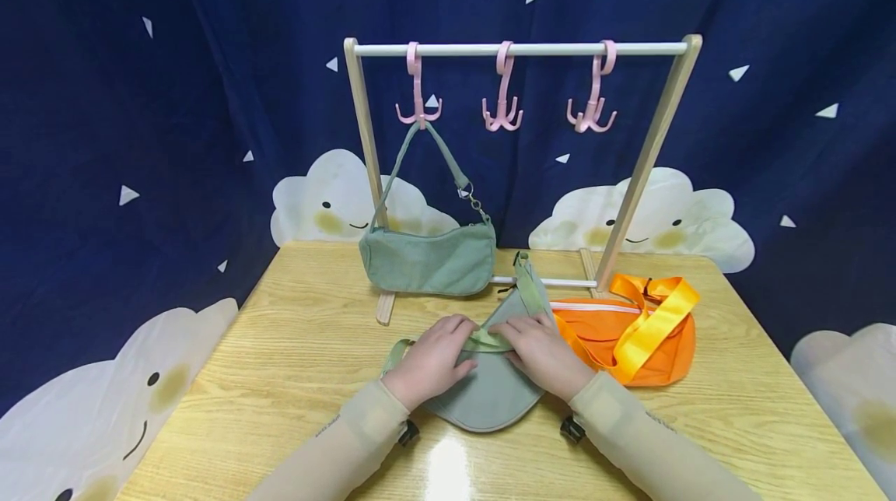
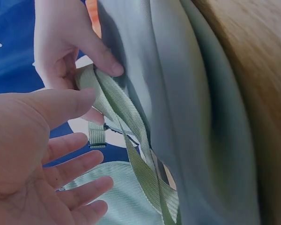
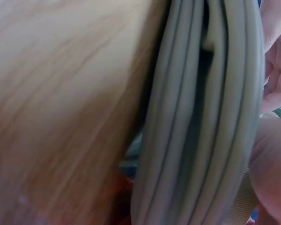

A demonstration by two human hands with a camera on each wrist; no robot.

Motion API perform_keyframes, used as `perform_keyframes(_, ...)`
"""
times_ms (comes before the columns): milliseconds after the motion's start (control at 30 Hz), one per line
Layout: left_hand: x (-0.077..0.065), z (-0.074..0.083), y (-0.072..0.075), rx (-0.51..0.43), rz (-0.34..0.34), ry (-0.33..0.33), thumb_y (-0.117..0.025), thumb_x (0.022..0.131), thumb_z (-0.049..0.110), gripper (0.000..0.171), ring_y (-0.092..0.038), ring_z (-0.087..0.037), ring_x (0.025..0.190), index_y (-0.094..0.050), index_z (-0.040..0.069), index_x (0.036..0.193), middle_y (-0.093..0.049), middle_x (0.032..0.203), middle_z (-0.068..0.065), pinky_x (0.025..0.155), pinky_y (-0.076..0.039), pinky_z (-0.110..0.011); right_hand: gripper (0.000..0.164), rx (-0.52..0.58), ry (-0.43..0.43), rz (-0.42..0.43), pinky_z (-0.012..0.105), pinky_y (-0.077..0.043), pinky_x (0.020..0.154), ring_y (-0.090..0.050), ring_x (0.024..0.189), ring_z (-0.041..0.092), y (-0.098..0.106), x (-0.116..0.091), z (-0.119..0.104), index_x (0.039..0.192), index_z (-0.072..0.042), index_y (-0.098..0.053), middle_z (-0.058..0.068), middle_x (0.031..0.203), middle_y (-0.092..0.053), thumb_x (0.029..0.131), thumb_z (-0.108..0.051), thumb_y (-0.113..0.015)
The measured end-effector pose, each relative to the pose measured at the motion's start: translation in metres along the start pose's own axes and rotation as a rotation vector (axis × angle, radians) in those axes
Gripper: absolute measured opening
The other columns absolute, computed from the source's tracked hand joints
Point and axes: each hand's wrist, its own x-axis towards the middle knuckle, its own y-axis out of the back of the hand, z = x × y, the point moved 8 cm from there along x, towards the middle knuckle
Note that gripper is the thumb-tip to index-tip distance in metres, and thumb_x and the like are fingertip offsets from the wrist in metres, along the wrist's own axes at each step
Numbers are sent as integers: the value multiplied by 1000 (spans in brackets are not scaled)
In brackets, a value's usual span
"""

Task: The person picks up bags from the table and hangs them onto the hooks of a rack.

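A grey-green, round-bottomed fabric bag lies on the pale wood-grain table, between the person's two hands. The right hand pinches its light green woven strap above the bag's upper part. The left hand grips nothing, its fingers loosely extended over the bag (whether its thumb touches the strap, I cannot tell). Just right of the bag sits an orange fabric pouch with a glossy yellow-orange strap. Behind the bag stands a wooden rack with a white rail carrying three pink plastic hooks; behind and to the bag's left, a sage-green, elongated fabric handbag hangs from one. Farthest behind the bag is a navy cloud-patterned curtain.
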Motion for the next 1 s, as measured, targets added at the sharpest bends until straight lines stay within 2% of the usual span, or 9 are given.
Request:
perform_keyframes(433, 1, 0, 5, -26, 24, 15, -81, 91, 25, 63, -56, -27, 134, -52, 6, 144, -57, 142, -11, 111, -48, -41, 47, -28, 65, 71, 42, -49, 95, -65, 105, 20, 17, 1, -12, 124, -17, -67, -2, 114, -70, 82, -13, -87)
perform_keyframes(633, 3, 0, 7, -37, 31, 16, -79, 92, 23, 63, -54, -25, 137, -51, 7, 146, -55, 146, -10, 115, -45, -39, 42, 7, 114, 112, 42, -50, 97, -64, 106, 20, 26, 2, -17, 123, -17, -68, -4, 113, -68, 84, -12, -84)
perform_keyframes(1000, 5, 6, 21, -93, 136, -56, -78, 94, 23, 42, -63, -21, 120, -63, 9, 130, -65, 128, -5, 103, -53, -37, 37, 53, 192, 190, 39, -50, 93, -62, 101, 20, 43, 3, -23, 119, -17, -69, -3, 110, -65, 85, -9, -82)
